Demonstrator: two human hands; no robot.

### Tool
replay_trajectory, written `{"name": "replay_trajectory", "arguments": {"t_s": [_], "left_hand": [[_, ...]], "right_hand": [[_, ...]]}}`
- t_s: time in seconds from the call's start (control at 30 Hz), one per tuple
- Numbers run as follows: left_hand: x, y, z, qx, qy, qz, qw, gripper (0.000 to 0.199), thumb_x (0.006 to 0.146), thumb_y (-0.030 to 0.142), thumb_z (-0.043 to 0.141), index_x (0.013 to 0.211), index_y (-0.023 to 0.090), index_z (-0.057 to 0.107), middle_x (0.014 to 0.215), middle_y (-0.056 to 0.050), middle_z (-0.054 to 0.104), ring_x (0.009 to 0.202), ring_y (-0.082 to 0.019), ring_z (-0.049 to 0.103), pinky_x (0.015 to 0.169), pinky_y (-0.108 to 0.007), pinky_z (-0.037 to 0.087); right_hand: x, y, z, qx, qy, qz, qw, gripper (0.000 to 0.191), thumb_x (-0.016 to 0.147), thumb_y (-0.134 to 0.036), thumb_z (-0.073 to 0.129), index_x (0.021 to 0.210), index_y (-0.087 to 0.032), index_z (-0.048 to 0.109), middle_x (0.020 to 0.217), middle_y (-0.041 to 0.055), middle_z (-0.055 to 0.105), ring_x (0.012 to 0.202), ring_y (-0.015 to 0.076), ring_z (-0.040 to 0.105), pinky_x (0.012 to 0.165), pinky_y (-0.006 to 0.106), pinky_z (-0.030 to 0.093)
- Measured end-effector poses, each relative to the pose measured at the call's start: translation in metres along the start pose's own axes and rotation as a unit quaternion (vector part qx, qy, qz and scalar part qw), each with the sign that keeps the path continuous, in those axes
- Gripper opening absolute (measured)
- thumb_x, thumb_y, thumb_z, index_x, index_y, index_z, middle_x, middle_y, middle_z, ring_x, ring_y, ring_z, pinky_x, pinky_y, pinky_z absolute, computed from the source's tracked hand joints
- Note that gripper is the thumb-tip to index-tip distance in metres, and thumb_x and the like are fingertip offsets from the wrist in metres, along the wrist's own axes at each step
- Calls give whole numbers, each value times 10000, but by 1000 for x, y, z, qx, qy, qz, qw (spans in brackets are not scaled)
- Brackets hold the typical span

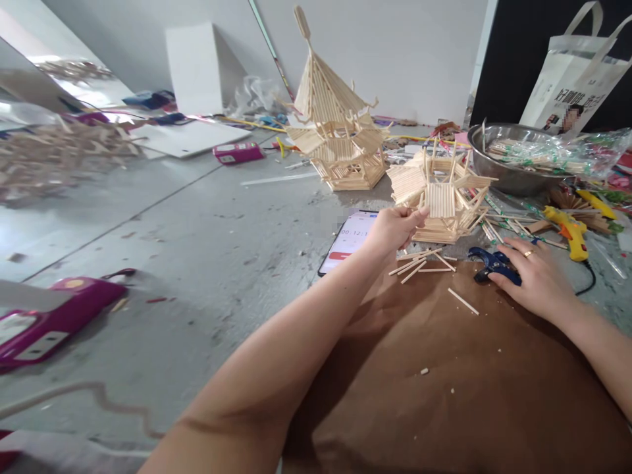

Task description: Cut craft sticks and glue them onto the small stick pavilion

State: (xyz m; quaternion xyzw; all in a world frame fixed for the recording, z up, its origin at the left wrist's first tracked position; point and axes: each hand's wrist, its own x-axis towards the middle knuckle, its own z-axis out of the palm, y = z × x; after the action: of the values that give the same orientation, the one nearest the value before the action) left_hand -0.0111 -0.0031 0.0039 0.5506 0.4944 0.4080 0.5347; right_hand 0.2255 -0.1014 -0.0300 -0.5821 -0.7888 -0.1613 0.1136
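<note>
My left hand (397, 227) is closed in a pinch at the front of a small wooden-stick pavilion model (442, 201). Whatever lies between the fingertips is too small to make out. My right hand (536, 273) lies over a dark blue hand cutter (494, 263), its thumb and fingers around the handles. Several loose wooden sticks (417, 262) are scattered below the model, and a single stick (463, 301) rests on brown cloth (469, 368). Behind the left wrist, partly covered, a phone (340, 247) shows a running timer.
Behind stands a taller stick pavilion (340, 125) with a pointed roof. At right are a metal bowl (503, 172) of wrapped sticks, a yellow glue gun (570, 234) with a cord, and a white bag (567, 79). Purple boxes (239, 153) and a stick pile (59, 155) lie leftward.
</note>
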Motion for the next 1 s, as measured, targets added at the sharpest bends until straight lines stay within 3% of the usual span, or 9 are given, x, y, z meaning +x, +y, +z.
{"name": "replay_trajectory", "arguments": {"t_s": [0.2, 0.47, 0.6, 0.77, 1.0], "left_hand": [[2, -1, 5, 3, 40, 2, 999, 335, 748, 358, 571, 526, 133, 460, 297, 93, 311, 246, -9, 231, 311, -168, 145], [4, -6, 7, 31, 50, 38, 998, 341, 702, 406, 591, 520, 131, 506, 321, 86, 322, 285, -13, 242, 341, -181, 170], [8, -10, 4, 75, 47, 77, 993, 346, 660, 431, 615, 510, 130, 537, 332, 75, 351, 309, -21, 272, 357, -185, 189], [10, -9, 1, 80, 43, 79, 993, 368, 658, 455, 613, 501, 132, 533, 312, 71, 350, 305, -27, 276, 357, -190, 179], [10, -5, 0, 93, 46, 80, 991, 383, 660, 464, 606, 494, 129, 520, 296, 77, 337, 293, -23, 249, 349, -190, 160]], "right_hand": [[16, -8, -19, 58, 64, -20, 996, 316, 822, -353, 432, 967, -134, 608, 988, 99, 639, 917, 202, 567, 839, 342, 407], [52, -27, -33, 58, 80, -82, 992, 283, 828, -263, 406, 996, -172, 615, 947, 82, 619, 882, 207, 531, 783, 342, 394], [78, -40, -31, 53, 100, -129, 985, 306, 818, -227, 402, 1050, -186, 597, 1030, 90, 581, 951, 228, 489, 813, 374, 357], [101, -46, -24, 50, 106, -163, 980, 351, 799, -218, 415, 1120, -211, 559, 1157, 93, 517, 1101, 264, 389, 879, 430, 286], [118, -49, -16, 19, 84, -164, 983, 451, 725, -214, 469, 1172, -184, 514, 1256, 105, 432, 1180, 284, 288, 940, 457, 219]]}}
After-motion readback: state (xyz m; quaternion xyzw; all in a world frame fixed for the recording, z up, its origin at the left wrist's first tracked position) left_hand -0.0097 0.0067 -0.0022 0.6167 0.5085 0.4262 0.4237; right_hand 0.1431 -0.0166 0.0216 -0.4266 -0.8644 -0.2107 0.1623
